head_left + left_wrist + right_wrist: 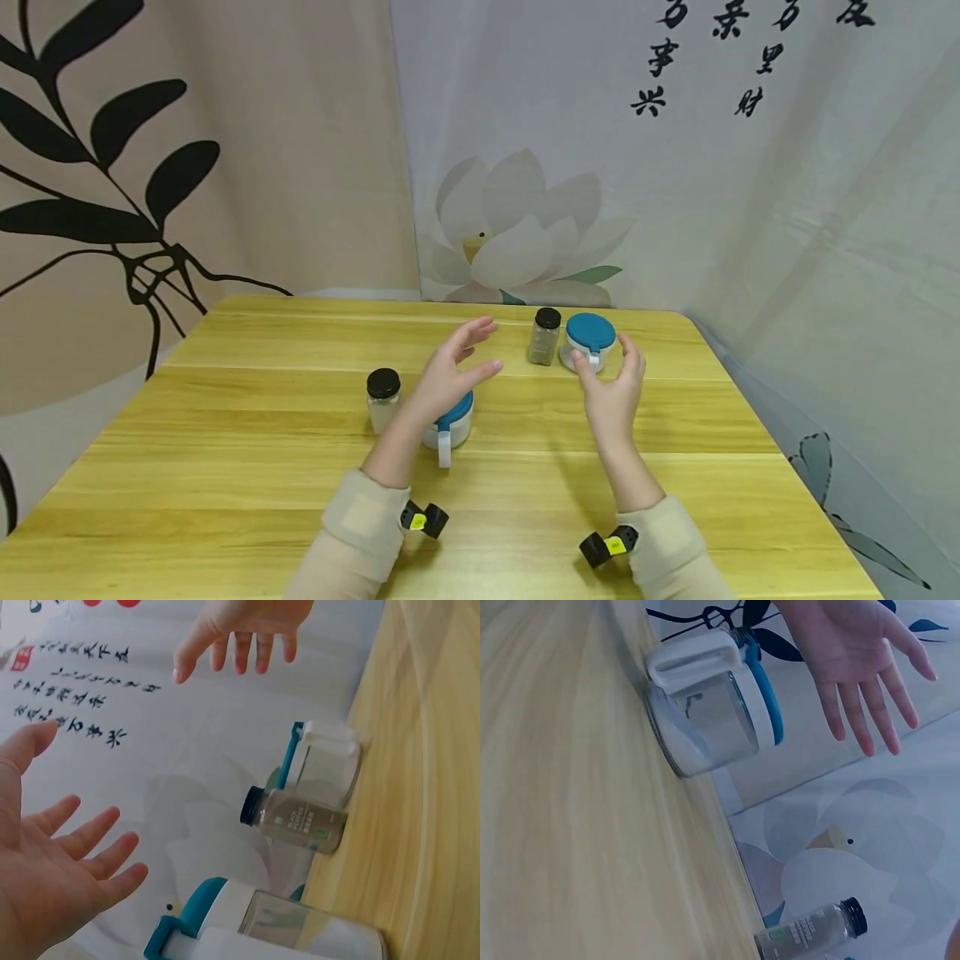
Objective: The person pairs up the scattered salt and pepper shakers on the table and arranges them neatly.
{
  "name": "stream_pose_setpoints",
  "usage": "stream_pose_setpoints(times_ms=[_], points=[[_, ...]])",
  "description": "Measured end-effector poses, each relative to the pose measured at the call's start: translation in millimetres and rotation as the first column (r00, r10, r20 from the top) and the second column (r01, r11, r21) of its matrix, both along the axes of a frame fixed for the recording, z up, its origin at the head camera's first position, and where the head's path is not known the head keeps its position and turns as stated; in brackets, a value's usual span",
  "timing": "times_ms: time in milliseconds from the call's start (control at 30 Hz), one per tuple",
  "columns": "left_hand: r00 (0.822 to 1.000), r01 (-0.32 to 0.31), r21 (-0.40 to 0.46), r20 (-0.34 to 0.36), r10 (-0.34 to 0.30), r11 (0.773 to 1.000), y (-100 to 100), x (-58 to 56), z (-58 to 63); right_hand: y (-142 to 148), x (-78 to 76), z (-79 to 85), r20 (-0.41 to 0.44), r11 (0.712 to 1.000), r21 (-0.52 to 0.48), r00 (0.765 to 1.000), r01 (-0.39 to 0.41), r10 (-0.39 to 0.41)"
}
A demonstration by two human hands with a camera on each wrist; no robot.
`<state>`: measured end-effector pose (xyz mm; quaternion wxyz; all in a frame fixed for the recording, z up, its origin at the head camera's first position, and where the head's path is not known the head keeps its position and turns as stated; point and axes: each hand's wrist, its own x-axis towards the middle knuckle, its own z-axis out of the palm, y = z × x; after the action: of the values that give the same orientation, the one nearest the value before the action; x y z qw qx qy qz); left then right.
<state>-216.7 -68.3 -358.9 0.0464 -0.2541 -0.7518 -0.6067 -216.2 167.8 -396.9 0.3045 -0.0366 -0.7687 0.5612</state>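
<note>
My left hand (453, 371) hovers with spread fingers above a glass jar (457, 429) with a blue lid and white handle. White contents show low inside that jar (697, 735) in the right wrist view. In the head view my right hand (617, 400) overlaps a second blue-lidded jar (590, 333) at the back. The left wrist view shows this right hand (251, 626) in the air, apart from the jar (326, 761), fingers extended. Beside the back jar stands a black-capped bottle (543, 340), labelled black pepper. Neither hand holds anything.
Another black-capped bottle (383, 400) stands left of the front jar, partly behind my left forearm. The wooden table (225, 467) ends at the back against a hanging cloth (525, 108) with a lotus print. Each wrist wears a small black camera.
</note>
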Motion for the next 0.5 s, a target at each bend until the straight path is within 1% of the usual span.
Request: stream_pose_setpoints(times_ms=[133,267,333,367,500], points=[[1.0,-0.008,0.007,0.025,0.008,1.0,4,2.3,5.2,5,-1.6,1.2,0.009,1.0,0.0,1.0,0.0,0.0],[0.998,-0.012,0.023,0.064,0.011,1.0,10,12.9,20.2,10,-4.2,0.6,0.017,1.0,0.011,1.0,0.005,-0.005],[0.997,-0.008,0.035,0.073,0.005,0.999,12,16.8,25.7,13,-5.6,-0.1,0.018,1.0,0.016,1.0,0.007,-0.007],[0.997,-0.005,0.04,0.075,0.002,0.999,14,17.9,27.2,14,-6.1,-0.1,0.015,1.0,0.016,1.0,0.007,-0.008],[0.997,0.005,0.067,0.08,-0.011,0.998,19,16.9,26.1,18,-7.9,-0.5,0.009,1.0,0.014,1.0,0.001,-0.001]])
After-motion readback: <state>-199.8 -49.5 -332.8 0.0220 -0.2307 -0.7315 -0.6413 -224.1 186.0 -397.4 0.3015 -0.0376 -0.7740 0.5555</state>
